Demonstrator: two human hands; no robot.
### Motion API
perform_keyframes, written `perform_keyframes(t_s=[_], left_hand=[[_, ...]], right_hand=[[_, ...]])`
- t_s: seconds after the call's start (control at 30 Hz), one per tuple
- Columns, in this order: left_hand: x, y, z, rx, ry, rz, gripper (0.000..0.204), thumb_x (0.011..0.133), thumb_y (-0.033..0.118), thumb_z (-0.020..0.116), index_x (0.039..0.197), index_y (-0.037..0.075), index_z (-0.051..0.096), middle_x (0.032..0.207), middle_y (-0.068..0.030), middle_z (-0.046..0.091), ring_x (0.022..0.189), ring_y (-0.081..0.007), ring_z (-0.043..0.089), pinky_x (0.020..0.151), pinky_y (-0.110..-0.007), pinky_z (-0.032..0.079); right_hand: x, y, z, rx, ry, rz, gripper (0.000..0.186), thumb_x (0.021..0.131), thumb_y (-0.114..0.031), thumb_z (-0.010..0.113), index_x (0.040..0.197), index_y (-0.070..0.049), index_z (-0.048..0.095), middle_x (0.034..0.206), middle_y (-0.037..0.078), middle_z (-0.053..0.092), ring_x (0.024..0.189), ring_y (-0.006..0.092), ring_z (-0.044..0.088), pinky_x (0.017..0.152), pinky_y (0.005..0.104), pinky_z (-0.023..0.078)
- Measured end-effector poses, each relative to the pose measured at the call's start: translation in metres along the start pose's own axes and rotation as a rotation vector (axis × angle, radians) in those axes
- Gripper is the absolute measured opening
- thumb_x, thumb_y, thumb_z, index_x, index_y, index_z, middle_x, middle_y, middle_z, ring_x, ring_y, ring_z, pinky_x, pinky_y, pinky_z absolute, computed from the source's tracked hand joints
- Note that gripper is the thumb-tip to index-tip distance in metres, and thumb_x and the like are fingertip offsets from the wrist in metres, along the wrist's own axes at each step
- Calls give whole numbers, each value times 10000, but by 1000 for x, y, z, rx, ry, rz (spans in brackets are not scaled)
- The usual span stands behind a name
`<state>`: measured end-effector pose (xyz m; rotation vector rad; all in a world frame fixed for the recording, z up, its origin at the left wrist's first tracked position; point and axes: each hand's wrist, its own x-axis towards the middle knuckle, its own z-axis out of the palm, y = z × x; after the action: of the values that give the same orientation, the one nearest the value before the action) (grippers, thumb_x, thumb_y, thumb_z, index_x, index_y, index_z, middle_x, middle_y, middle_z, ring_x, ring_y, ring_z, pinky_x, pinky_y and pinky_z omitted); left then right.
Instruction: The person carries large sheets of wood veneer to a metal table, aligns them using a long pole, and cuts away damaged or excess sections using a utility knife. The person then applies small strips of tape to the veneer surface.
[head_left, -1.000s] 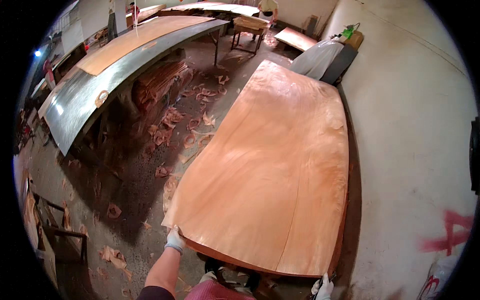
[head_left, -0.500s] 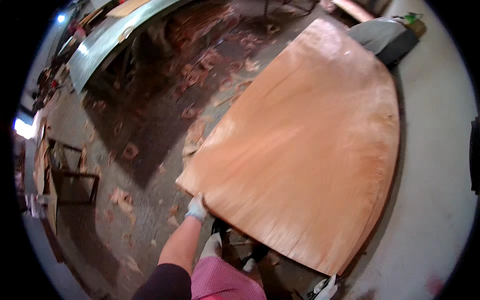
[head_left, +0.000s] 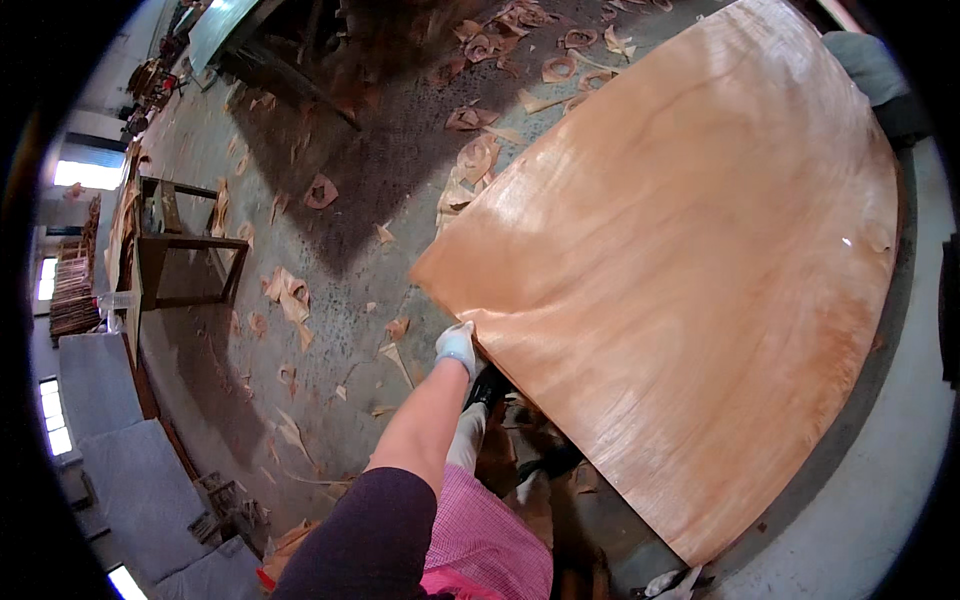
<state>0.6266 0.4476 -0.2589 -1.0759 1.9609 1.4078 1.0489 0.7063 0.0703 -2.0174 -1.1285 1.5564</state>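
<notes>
The wood sheet (head_left: 670,260) lay on the right of the scene, beside the pale wall (head_left: 885,500), its far end reaching toward a grey covered bundle (head_left: 865,68); it was thin and broad, orange-tan, with long swirling grain, glossy patches toward its left edge, darker mottling along its right side and one small bright spot near that edge; its outline looked bowed on the right, and a soft crease ran inward from your grip.

Your gloved left hand (head_left: 456,346) was clamped on the sheet's near-left edge, close to the corner, thumb on top; your right hand (head_left: 676,584) was at the near corner, mostly cut off by the lower rim, so whether it was closed on the sheet I cannot tell.

Compared with half a second earlier, your view had swung left; the sheet sat farther right and higher in it, the crease by your left hand stood out more, only a corner of the metal-topped table (head_left: 222,30) remained in sight, and grey boards (head_left: 140,490) had come into view on the left.
</notes>
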Motion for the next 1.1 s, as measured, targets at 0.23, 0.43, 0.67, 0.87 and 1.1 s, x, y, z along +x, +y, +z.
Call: perform_keyframes(t_s=[0.23,0.43,0.67,0.87,1.1], left_hand=[[48,-32,-15,-351,14,-81,341,934,276,643,1137,3,641,1134,-99,654,998,-209,585,910,-342,431],[36,-20,1,-108,55,-187,229,904,199,681,1065,37,659,1049,-86,667,950,-185,600,846,-325,464],[62,-30,-6,-297,-181,-128,175,899,248,671,917,74,666,886,-28,649,771,-155,582,675,-305,454],[53,-31,-31,-183,-374,17,237,997,294,497,917,100,608,832,-24,574,769,-154,540,649,-289,439],[40,-9,-17,-338,-215,-232,210,991,308,519,920,129,603,861,-17,608,682,-165,542,528,-294,424]], right_hand=[[-1,32,-6,-488,-89,-462,366,975,-258,504,1201,27,552,597,-6,406,458,103,371,398,244,330],[17,36,2,-213,109,78,451,988,-466,474,737,-92,491,596,9,473,449,124,414,402,270,352],[94,120,-28,-81,106,75,311,1003,-418,493,931,-117,522,636,17,514,465,129,468,438,284,419],[105,130,-17,-66,265,0,280,1005,-353,499,938,-84,535,551,26,479,367,124,416,323,279,349],[59,94,-6,4,212,-15,343,965,-403,576,868,-83,504,591,46,530,400,131,447,338,260,348]])
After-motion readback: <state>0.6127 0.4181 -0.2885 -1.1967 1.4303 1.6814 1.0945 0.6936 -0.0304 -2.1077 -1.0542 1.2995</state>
